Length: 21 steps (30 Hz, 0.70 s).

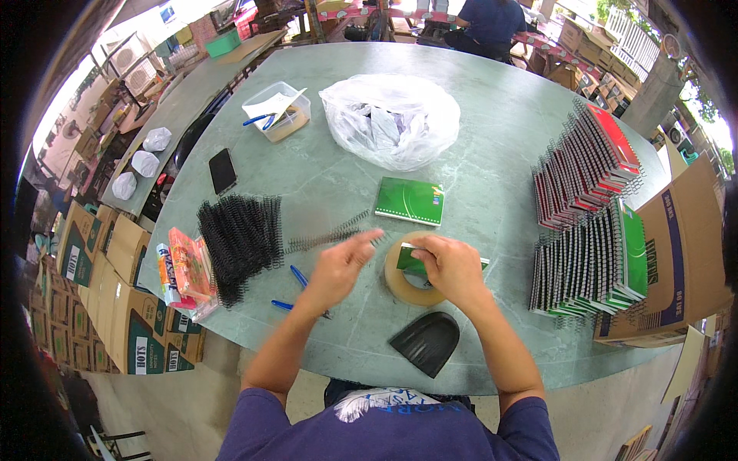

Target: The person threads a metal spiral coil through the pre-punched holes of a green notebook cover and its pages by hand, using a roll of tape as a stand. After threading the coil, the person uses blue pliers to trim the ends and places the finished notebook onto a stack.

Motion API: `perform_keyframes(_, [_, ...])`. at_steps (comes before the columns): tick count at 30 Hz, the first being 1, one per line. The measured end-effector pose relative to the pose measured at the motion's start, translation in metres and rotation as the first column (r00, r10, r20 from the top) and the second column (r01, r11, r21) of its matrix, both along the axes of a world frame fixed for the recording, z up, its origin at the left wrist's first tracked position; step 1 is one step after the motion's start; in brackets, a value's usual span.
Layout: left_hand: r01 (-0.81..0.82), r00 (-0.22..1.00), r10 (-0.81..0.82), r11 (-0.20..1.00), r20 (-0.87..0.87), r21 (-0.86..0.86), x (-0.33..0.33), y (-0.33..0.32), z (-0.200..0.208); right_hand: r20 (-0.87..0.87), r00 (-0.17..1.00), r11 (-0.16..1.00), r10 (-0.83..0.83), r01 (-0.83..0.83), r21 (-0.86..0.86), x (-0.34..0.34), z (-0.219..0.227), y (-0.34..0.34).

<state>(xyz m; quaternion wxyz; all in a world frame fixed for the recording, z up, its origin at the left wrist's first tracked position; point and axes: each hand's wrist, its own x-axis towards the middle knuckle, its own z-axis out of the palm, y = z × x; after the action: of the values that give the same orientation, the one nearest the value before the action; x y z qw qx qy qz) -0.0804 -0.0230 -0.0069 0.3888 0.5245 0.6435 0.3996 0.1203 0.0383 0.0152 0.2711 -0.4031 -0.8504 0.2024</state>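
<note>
My right hand (457, 269) pinches a small green notebook (413, 263) at its edge, above a wide roll of tape (396, 283). To its left, my left hand (338, 270) is raised with thumb and forefinger close together. A thin black spiral coil (327, 240), smeared by motion, runs leftward from those fingertips. Just beyond the hands lies another green notebook (410, 201) with a punched edge toward me. A heap of black spiral coils (242, 242) sits at the left, and blue-handled pliers (298, 276) lie partly under my left wrist.
A black curved piece (427, 343) lies near the table's front edge. At right stand spiral-bound red notebooks (584, 169) and green notebooks (592, 261), beside a cardboard box (676, 246). Farther off are a white plastic bag (392, 115), a clear tub (288, 127) and a phone (223, 171).
</note>
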Motion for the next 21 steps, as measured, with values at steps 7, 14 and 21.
perform_keyframes(7, [0.080, 0.983, -0.010, 0.922, -0.184, 0.379, 0.022, -0.004, -0.005, 0.001, 1.000, 1.000, -0.007, 0.007, 0.007, -0.002, 0.000, -0.002])
perform_keyframes(14, [0.055, 0.954, 0.109, 0.852, -0.279, 0.520, 0.031, 0.001, -0.008, 0.009, 1.000, 1.000, 0.009, -0.009, 0.000, -0.001, 0.001, -0.004])
perform_keyframes(21, [0.042, 0.964, 0.109, 0.841, -0.244, 0.540, 0.020, 0.013, 0.001, 0.026, 0.999, 0.992, 0.045, -0.048, 0.116, -0.005, -0.002, -0.009])
